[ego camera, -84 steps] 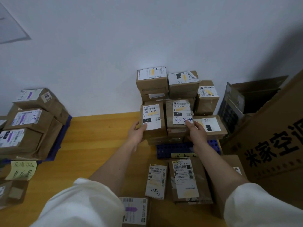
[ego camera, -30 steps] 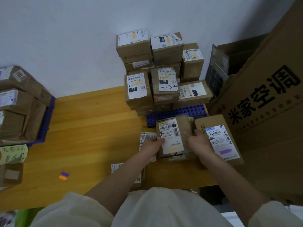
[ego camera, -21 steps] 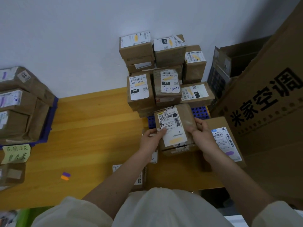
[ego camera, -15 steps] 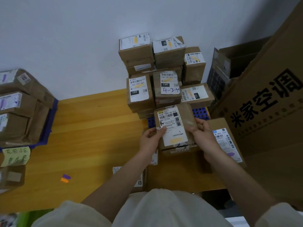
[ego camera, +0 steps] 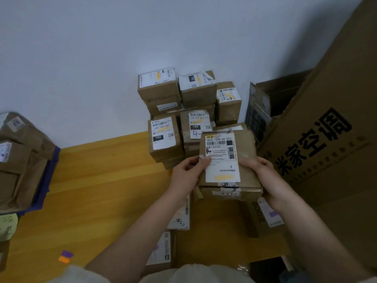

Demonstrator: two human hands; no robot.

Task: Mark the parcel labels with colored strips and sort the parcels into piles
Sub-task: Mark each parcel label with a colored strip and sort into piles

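Up and to the right goes the parcel since a moment ago, and it now covers part of the stacked pile by the wall. Your left hand and right hand grip its two sides. Right beside you stands the big carton; two colored strips lie on the worktop.

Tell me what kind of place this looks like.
Probably a small parcel pickup or sorting room: a stack of labelled cartons against the wall, a parcel held in both hands, and handwritten notes marking piles on the wooden table.
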